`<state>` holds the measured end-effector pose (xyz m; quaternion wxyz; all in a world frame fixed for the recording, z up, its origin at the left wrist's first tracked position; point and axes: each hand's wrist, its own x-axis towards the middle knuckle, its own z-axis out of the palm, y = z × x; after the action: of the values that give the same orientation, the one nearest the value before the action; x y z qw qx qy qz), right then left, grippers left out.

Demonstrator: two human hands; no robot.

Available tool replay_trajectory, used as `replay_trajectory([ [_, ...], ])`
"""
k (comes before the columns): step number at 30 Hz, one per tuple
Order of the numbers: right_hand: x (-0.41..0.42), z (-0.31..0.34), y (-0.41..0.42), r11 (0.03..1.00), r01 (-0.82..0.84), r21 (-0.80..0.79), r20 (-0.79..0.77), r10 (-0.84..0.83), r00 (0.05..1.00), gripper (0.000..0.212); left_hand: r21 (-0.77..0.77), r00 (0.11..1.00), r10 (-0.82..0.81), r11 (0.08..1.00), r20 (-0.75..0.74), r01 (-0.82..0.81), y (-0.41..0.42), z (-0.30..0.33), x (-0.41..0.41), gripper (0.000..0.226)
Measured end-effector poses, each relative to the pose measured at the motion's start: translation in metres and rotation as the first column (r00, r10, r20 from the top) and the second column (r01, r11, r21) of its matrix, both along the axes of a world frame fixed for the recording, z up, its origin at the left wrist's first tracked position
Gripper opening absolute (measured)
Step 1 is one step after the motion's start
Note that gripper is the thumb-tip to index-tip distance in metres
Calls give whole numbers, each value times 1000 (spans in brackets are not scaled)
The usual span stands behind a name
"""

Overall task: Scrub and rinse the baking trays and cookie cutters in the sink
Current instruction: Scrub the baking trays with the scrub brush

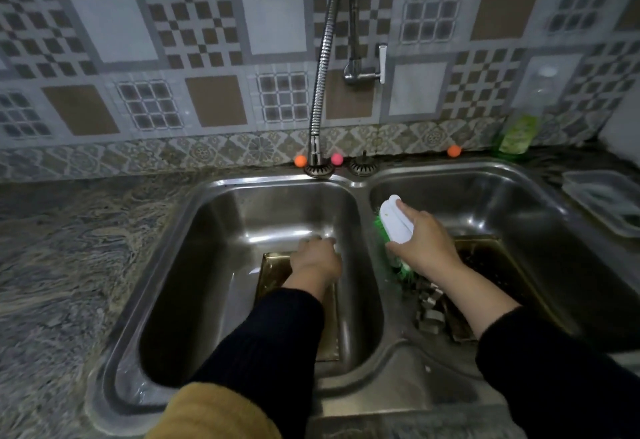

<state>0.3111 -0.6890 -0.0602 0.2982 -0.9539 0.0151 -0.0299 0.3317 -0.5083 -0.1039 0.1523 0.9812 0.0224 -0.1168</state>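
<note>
A gold baking tray [273, 270] lies in the left sink basin [214, 230], mostly hidden under my left arm. My left hand [317, 258] reaches over its far edge with curled fingers; whether they grip the tray I cannot tell. My right hand [424, 242] grips a white scrub brush [394, 218] with green bristles above the divider between the basins. A second gold tray [498, 258] sits in the right basin [485, 196]. Several metal cookie cutters [429, 307] lie on its near left part.
A flexible chrome faucet [322, 67] arcs over the sinks, no water visibly running. A green dish soap bottle [519, 126] stands at the back right. A clear plastic container [606, 203] sits on the right counter. Small orange and pink balls [300, 160] line the wall.
</note>
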Motion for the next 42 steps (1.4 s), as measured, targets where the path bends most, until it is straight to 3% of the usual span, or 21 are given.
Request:
replay_trajectory([
  [4, 2, 5, -52, 997, 50, -58, -42, -52, 998, 89, 179, 977, -155, 976, 147, 128, -58, 19, 3, 38],
  [8, 6, 14, -117, 987, 101, -124, -59, -109, 992, 87, 155, 949, -263, 959, 176, 237, -119, 19, 2, 32],
  [12, 11, 22, -184, 978, 125, -166, -80, -139, 987, 88, -64, 982, -189, 980, 1, 189, -175, -2, -7, 22],
  [15, 17, 28, -235, 972, 160, -174, -59, -172, 983, 87, -123, 976, -154, 983, -153, 136, -209, -33, -13, 23],
  [17, 25, 36, -268, 970, 176, -165, -32, -184, 982, 86, -129, 977, -120, 987, -177, 97, -226, -53, -12, 30],
  [24, 69, 62, -363, 966, 191, -175, -19, -198, 980, 84, 2, 984, 10, 1000, -180, -9, -255, -94, 6, 40],
  [30, 96, 20, -386, 976, 166, -138, -112, -182, 977, 80, 168, 996, 57, 985, -73, -44, -273, -108, 18, 33],
  [34, 101, -6, -394, 967, 162, -194, -109, -186, 977, 81, 209, 995, 85, 975, -44, -74, -277, -110, 24, 33],
  [37, 103, -10, -399, 962, 154, -227, -91, -179, 980, 81, 121, 989, 138, 984, -45, -132, -278, -109, 26, 40],
  [42, 102, -7, -398, 969, 172, -176, -95, -191, 977, 83, -162, 971, 234, 958, -38, -237, -277, -105, 29, 53],
])
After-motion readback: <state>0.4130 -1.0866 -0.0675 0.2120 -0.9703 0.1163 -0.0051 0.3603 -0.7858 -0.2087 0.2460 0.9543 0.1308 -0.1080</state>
